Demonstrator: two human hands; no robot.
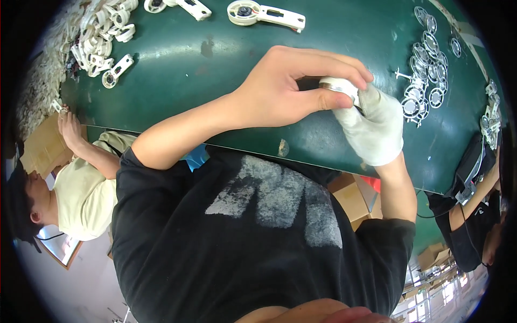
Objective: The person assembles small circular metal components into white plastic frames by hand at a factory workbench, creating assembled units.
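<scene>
My bare left hand (293, 86) grips a round white fan housing (339, 85) with a silvery rim between thumb and fingertips. Wearing a white glove, my right hand (376, 126) closes on the same piece from the right, its fingers curled over it. Much of the housing is hidden by the two hands, which hold it above the green table (183, 89). Beyond them lies a white handheld fan housing (280, 17) with a dark motor in its round head and a slotted handle.
Several silver-and-white ring-shaped covers (428, 70) are heaped at the right. At the far left is a pile of white fan housings (105, 32), with one housing (117, 71) apart. A co-worker (81, 188) sits left, another person (474, 210) right. A cardboard box (353, 196) stands below the table edge.
</scene>
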